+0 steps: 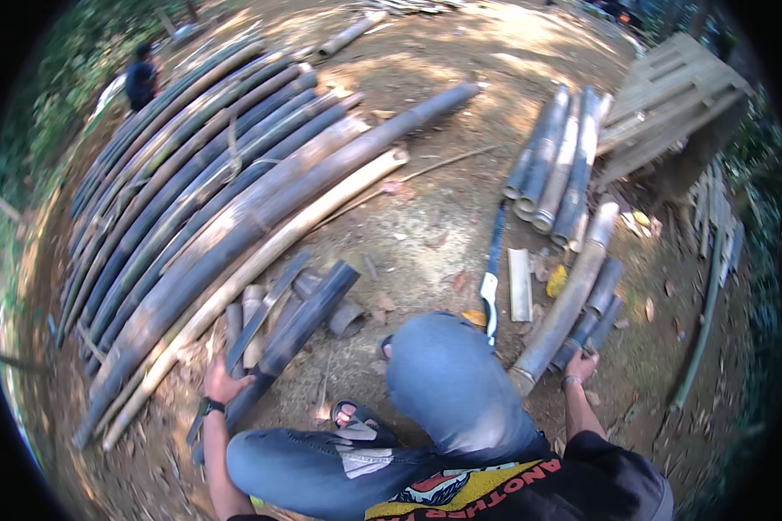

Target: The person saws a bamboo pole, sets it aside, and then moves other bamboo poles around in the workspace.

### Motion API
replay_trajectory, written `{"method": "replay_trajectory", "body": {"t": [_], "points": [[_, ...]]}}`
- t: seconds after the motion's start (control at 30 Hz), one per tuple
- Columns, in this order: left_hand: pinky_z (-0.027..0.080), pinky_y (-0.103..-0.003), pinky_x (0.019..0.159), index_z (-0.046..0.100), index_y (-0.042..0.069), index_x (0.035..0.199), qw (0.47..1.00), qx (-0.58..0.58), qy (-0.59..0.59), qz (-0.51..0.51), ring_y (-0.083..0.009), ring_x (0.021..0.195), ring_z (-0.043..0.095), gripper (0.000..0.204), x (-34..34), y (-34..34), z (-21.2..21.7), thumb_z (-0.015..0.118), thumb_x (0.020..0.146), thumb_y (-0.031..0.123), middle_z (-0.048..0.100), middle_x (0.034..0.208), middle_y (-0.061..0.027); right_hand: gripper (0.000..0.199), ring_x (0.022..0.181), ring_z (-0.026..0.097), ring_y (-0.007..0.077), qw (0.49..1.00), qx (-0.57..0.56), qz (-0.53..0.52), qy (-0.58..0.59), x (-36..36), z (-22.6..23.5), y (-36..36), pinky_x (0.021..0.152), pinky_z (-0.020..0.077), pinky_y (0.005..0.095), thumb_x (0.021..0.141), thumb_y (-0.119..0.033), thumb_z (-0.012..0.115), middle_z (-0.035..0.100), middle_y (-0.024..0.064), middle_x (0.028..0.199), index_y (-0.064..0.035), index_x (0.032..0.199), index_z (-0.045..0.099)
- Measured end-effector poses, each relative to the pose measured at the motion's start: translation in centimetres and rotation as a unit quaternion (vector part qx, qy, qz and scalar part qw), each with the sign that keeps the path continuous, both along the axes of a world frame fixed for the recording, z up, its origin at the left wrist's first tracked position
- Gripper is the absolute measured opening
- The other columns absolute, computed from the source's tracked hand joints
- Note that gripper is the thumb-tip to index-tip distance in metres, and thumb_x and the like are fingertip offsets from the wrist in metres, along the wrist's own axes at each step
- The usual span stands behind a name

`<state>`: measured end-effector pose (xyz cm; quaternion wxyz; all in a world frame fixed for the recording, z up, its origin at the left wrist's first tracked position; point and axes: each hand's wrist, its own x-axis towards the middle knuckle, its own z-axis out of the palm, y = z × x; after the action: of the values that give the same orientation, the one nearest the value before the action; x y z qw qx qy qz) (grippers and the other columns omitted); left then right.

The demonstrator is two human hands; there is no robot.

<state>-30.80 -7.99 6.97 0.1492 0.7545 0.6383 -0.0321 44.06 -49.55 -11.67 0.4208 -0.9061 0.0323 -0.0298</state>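
Outdoor bamboo-working yard. You sit on bare dirt ground (434, 217) scattered with dry leaves, green foliage (61, 69) along the edges. Long bamboo poles (208, 200) lie side by side to your left; shorter cut bamboo sections (556, 165) are stacked to your right. A long-bladed knife (493, 269) lies on the dirt. A slatted wooden crate (669, 104) stands beyond. Another person (141, 78) is at the far end.

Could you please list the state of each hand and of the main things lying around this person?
left hand: resting on a dark split bamboo piece
right hand: touching the end of short bamboo sections
long bamboo poles: lying side by side on the ground
machete: lying on the dirt, untouched
wooden pallet: tilted
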Motion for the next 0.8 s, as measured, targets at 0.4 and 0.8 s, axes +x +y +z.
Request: {"method": "replay_trajectory", "body": {"t": [0.4,0.8], "points": [[0.03,-0.051,0.116,0.025,0.001,0.153,0.951,0.059,0.053,0.298,-0.0396,0.144,0.031,0.114,-6.8,-19.5,-8.8,0.085,0.066,0.042,0.033,0.155,-0.0231,0.042,0.078,0.06,0.0191,0.602,-0.069,0.793,-0.068,-17.0,23.7,38.7,0.071,0.0495,0.0328,0.081,-0.015,0.073,0.064,0.0082,0.087,-0.0026,0.118,0.057],[0.029,-0.047,0.118,0.04,0.004,0.146,0.849,0.176,-0.158,0.473,-0.044,0.141,0.033,0.086,-2.7,-28.5,-9.3,0.081,0.074,0.025,0.032,0.153,-0.0273,0.119,0.122,0.056,0.0421,0.098,-0.304,0.917,-0.239,-51.9,14.2,48.1,0.101,0.0472,0.0512,0.059,-0.065,0.085,0.056,0.026,0.128,-0.0049,0.148,0.034]]}}
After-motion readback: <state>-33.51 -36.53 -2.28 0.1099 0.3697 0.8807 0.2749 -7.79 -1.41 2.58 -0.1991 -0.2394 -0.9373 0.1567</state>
